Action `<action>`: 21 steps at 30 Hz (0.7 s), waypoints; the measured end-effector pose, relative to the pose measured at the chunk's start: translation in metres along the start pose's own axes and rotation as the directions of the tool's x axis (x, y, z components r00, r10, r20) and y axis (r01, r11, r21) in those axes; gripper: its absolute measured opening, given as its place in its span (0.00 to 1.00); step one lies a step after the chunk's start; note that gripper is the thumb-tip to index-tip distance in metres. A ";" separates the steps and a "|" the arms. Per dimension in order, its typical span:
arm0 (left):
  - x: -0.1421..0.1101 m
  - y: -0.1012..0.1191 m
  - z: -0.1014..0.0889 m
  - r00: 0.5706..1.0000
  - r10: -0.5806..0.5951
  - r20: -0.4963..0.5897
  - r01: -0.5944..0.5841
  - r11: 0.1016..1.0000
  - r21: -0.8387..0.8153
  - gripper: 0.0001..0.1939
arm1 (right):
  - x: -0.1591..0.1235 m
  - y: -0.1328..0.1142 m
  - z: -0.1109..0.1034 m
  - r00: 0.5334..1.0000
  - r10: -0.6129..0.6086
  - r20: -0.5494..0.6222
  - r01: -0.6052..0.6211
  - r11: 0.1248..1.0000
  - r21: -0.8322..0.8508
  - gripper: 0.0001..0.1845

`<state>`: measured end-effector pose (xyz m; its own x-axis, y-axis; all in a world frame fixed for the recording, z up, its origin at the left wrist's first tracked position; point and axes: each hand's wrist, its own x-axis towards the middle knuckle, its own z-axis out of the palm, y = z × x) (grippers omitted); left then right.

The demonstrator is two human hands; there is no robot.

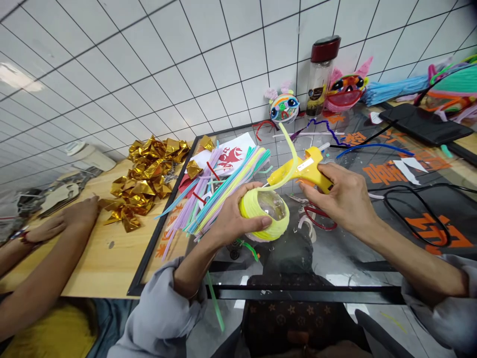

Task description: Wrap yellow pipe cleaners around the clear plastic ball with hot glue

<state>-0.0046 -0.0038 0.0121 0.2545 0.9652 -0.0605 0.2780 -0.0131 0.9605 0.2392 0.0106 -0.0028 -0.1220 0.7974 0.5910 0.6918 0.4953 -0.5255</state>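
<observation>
My left hand (238, 211) is wrapped round a clear, rounded container (266, 231) covered with coils of yellow pipe cleaner. A loose end of the yellow pipe cleaner (291, 144) curves up from its rim. In my right hand (341, 194) is a yellow hot glue gun (307, 169), its nozzle pointing left at the container's rim. Whether the nozzle touches the rim I cannot tell. Beneath the glue gun lie red-handled scissors (319, 219). Beyond my left hand, a bundle of pastel pipe cleaners (227, 191) rests on the table.
Gold foil pieces (145, 174) lie at left near a co-worker's hands (80, 214). Two decorated animal heads (283, 107) and a glass bottle (320, 79) stand along the tiled wall. A black cable (413, 219) loops at right, below a dark phone-like slab (425, 123).
</observation>
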 end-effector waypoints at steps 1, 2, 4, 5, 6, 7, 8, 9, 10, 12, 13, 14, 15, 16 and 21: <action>0.000 0.000 0.000 1.000 -0.002 0.001 0.002 1.000 -0.001 0.44 | 0.000 0.000 0.000 1.000 0.000 0.004 0.000 1.000 0.008 0.18; 0.000 0.000 0.000 1.000 -0.002 0.001 0.002 1.000 -0.002 0.44 | 0.000 0.000 0.000 1.000 0.002 0.008 -0.002 1.000 0.016 0.18; 0.000 0.000 0.000 1.000 0.001 0.004 -0.001 1.000 -0.003 0.44 | 0.001 -0.001 -0.001 1.000 0.008 0.011 -0.008 1.000 0.030 0.19; 0.000 0.000 0.000 1.000 0.006 0.005 -0.006 1.000 -0.005 0.44 | 0.001 -0.002 -0.001 1.000 0.011 0.010 -0.011 0.999 0.038 0.19; 0.000 -0.001 0.000 1.000 0.012 0.007 -0.012 1.000 -0.007 0.44 | 0.001 -0.002 -0.001 1.000 0.015 0.010 -0.015 0.999 0.045 0.19; 0.001 -0.002 0.000 1.000 0.018 0.011 -0.017 1.000 -0.008 0.44 | 0.001 -0.002 -0.002 1.000 0.020 0.013 -0.020 0.998 0.052 0.19; 0.001 -0.002 0.000 1.000 0.022 0.014 -0.022 1.000 -0.007 0.44 | 0.001 -0.003 -0.002 1.000 0.024 0.017 -0.025 0.998 0.059 0.19; 0.001 -0.003 -0.001 1.000 0.026 0.014 -0.026 1.000 -0.003 0.43 | 0.001 -0.003 -0.003 0.999 0.030 0.026 -0.032 0.997 0.067 0.18; 0.001 -0.003 -0.001 1.000 0.026 0.014 -0.026 1.000 0.004 0.43 | 0.001 -0.004 -0.003 0.999 0.037 0.035 -0.040 0.997 0.073 0.18; 0.001 -0.003 -0.002 1.000 0.022 0.013 -0.022 0.999 0.023 0.43 | 0.000 -0.005 -0.005 0.997 0.051 0.056 -0.056 0.995 0.083 0.17; 0.001 -0.003 -0.002 1.000 0.019 0.013 -0.020 0.999 0.032 0.43 | 0.000 -0.005 -0.006 0.996 0.056 0.066 -0.061 0.994 0.085 0.16; 0.001 -0.003 -0.002 1.000 0.016 0.014 -0.016 0.999 0.040 0.43 | 0.000 -0.006 -0.006 0.996 0.059 0.071 -0.065 0.994 0.085 0.16; 0.001 -0.003 -0.002 1.000 0.013 0.017 -0.014 0.999 0.045 0.43 | 0.000 -0.006 -0.007 0.996 0.059 0.072 -0.065 0.994 0.083 0.16; 0.001 -0.003 -0.002 1.000 0.013 0.018 -0.014 0.999 0.048 0.43 | 0.000 -0.006 -0.007 0.996 0.056 0.067 -0.061 0.995 0.079 0.16; 0.000 -0.001 -0.001 1.000 0.029 0.009 -0.029 0.999 0.038 0.43 | 0.000 -0.003 -0.005 0.999 0.038 0.032 -0.040 0.998 0.053 0.19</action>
<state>-0.0055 -0.0033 0.0117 0.2704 0.9621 -0.0350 0.3056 -0.0514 0.9508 0.2404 0.0077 0.0020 -0.1187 0.8264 0.5505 0.6574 0.4809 -0.5802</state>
